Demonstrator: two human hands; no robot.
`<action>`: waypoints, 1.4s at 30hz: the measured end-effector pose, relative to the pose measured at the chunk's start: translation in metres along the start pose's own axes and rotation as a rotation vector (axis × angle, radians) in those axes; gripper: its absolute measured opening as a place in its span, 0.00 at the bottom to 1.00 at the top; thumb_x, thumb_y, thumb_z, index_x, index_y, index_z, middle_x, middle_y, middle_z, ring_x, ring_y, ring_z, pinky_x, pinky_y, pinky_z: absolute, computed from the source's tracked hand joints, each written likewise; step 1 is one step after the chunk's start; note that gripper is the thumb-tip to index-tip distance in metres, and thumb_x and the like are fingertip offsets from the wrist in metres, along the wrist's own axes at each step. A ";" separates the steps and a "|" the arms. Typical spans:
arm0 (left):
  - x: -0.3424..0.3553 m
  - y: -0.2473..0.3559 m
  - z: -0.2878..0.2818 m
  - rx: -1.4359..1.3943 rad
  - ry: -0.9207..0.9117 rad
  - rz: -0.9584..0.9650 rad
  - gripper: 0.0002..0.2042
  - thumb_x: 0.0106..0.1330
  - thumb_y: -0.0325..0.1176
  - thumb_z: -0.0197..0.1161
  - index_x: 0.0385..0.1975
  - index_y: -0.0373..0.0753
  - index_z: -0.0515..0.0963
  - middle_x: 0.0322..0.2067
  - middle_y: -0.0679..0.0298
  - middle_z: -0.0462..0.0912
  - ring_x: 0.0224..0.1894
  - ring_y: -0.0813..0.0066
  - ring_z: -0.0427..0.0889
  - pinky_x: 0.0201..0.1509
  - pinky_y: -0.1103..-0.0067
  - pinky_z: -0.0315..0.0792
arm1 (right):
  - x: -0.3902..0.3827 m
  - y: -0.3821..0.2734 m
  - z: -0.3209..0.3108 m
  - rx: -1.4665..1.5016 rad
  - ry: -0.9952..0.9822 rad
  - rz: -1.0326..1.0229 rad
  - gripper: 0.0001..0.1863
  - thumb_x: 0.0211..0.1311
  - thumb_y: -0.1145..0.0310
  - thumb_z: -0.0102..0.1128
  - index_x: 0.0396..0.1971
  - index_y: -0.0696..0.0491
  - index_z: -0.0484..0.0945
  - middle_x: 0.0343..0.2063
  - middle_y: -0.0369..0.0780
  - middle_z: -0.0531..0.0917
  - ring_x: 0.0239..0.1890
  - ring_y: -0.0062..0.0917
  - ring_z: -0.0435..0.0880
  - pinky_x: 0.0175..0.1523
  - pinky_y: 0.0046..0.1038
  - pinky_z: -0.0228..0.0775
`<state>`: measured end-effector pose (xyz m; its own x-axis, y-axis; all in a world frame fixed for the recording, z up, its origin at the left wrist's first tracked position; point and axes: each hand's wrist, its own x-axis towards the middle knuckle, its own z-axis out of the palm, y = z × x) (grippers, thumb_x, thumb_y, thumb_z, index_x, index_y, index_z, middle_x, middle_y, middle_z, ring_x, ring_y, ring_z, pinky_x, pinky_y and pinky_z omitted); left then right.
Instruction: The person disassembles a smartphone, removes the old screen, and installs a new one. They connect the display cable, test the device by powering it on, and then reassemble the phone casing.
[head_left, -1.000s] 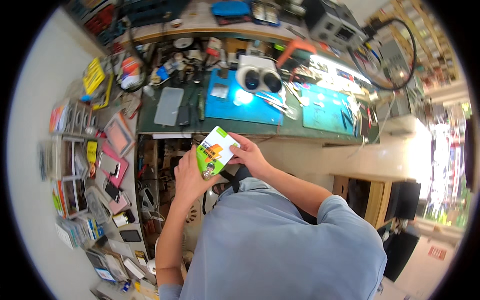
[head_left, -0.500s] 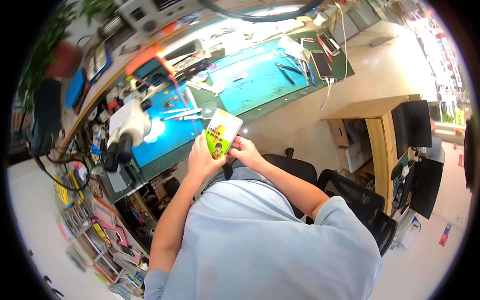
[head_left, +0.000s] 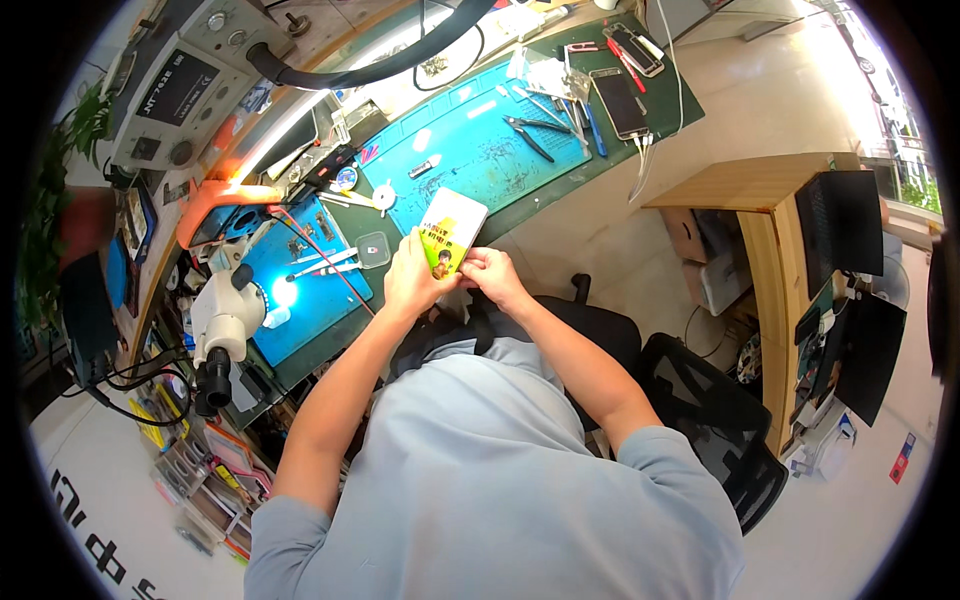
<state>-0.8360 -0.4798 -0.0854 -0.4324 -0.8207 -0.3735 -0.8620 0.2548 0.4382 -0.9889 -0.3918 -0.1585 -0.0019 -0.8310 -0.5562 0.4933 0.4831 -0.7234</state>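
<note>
At the far left of the table (head_left: 590, 185) stands a white stereo microscope (head_left: 222, 325) over a blue work mat (head_left: 310, 290), well apart from the hands.

Next comes the left hand (head_left: 415, 283), closed on the left and lower edge of a flat retail packet (head_left: 450, 232), white at the top and yellow-green lower down. The thumb side lies along the packet's near long edge, and the fingers wrap behind it, hidden.

The packet is held up in front of the chest, just at the table's near edge and over the teal work mat (head_left: 480, 150). Its long axis runs from the lower left, where both hands meet it, up and to the right, away from the body. The free top end points toward the pliers (head_left: 530, 130) on the mat.

The right hand (head_left: 492, 277) is just right of the left, the two nearly touching. Its fingertips pinch the packet's lower right corner. Both hands sit at the same near end, neither nearer than the other; the far end of the packet is free.

Farther right, two smartphones (head_left: 622, 100) lie on the table's green surface, well apart from the hands.
</note>
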 end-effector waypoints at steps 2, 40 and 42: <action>0.004 -0.007 0.005 0.014 0.043 0.013 0.54 0.48 0.52 0.78 0.70 0.25 0.58 0.60 0.46 0.73 0.60 0.48 0.78 0.59 0.62 0.76 | 0.004 -0.006 0.004 -0.048 0.033 0.021 0.14 0.73 0.75 0.56 0.54 0.64 0.78 0.45 0.42 0.87 0.43 0.24 0.88 0.49 0.28 0.84; -0.008 -0.058 -0.030 -0.411 0.368 -0.035 0.26 0.69 0.26 0.59 0.68 0.31 0.66 0.58 0.48 0.77 0.61 0.56 0.78 0.64 0.68 0.72 | 0.048 -0.065 0.000 -1.047 0.524 -0.367 0.14 0.64 0.63 0.63 0.43 0.56 0.84 0.35 0.44 0.86 0.39 0.41 0.85 0.48 0.41 0.76; -0.021 -0.051 -0.025 -0.325 0.523 0.050 0.27 0.65 0.23 0.60 0.66 0.32 0.67 0.57 0.49 0.76 0.61 0.52 0.74 0.66 0.65 0.67 | 0.055 -0.071 -0.001 -1.025 0.517 -0.267 0.17 0.62 0.59 0.65 0.42 0.57 0.85 0.35 0.43 0.87 0.41 0.39 0.86 0.49 0.40 0.77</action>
<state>-0.7758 -0.4880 -0.0796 -0.2123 -0.9748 0.0681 -0.6836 0.1980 0.7024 -1.0248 -0.4718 -0.1379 -0.4679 -0.8428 -0.2662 -0.5053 0.5022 -0.7018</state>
